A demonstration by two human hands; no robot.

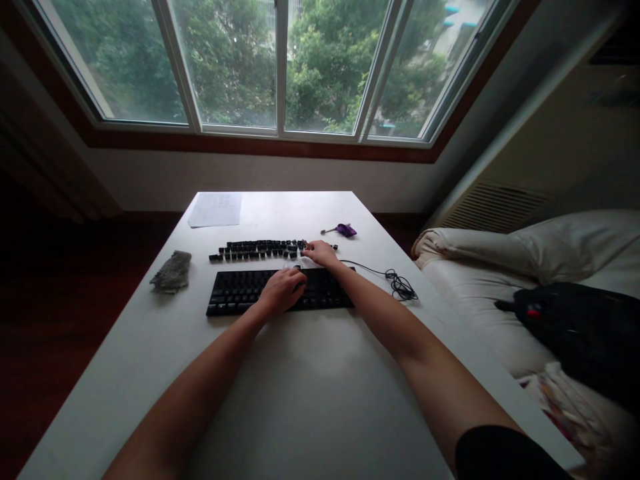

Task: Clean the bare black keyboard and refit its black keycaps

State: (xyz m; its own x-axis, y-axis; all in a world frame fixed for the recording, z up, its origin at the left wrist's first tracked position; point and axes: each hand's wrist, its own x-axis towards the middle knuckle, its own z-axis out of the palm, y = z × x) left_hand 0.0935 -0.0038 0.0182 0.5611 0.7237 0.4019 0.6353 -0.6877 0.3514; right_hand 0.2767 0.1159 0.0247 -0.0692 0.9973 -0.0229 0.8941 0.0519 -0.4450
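A black keyboard [239,291] lies across the white table. My left hand [283,291] rests over its middle, fingers curled together. At those fingertips, near the keyboard's back edge, is a small dark and pale item too small to name. Behind the keyboard, loose black keycaps [260,249] stand in rows. My right hand [323,253] reaches over the keyboard's right part to the right end of these rows. Its thumb and fingers are pinched among the keycaps; what they grip is too small to tell.
A grey cloth [172,272] lies on the left of the table [300,400], papers [216,209] at the back left. A purple object [346,230] with a thin handle lies at the back right. The coiled cable [400,285] is right of the keyboard. A sofa [450,267] holds a black bag [580,327].
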